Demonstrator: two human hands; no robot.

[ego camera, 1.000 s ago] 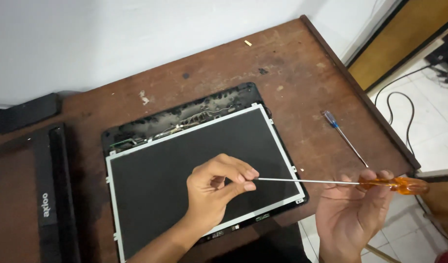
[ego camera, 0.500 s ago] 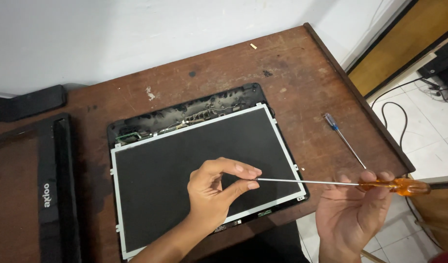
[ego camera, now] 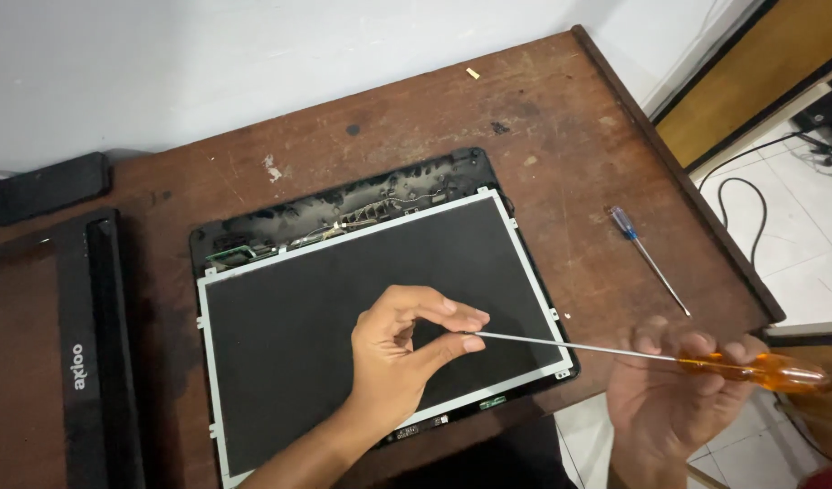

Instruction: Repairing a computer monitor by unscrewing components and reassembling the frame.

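Worn brown wood makes up the bench (ego camera: 561,118), set against a pale wall, with tiled floor and a dark cable showing past its right edge. On it lies an opened laptop lid: a dark display panel (ego camera: 362,317) in a thin metal frame, with bare wiring along its top edge. The right hand (ego camera: 674,398) closes its grip around the orange handle of a long screwdriver (ego camera: 697,362), held level above the panel's lower right corner. The left hand (ego camera: 402,353) pinches the shaft's tip between thumb and forefinger, the other fingers curled; whether a screw sits in that pinch, I cannot tell. Judging by this, the tip is being tended, and it goes best with the shaft kept level and both hands clear of the panel's face, so nothing scratches it or drops into the frame. A smaller blue-handled screwdriver (ego camera: 647,258) lies near the bench's right edge, and a black bezel strip (ego camera: 81,353) rests at the left.
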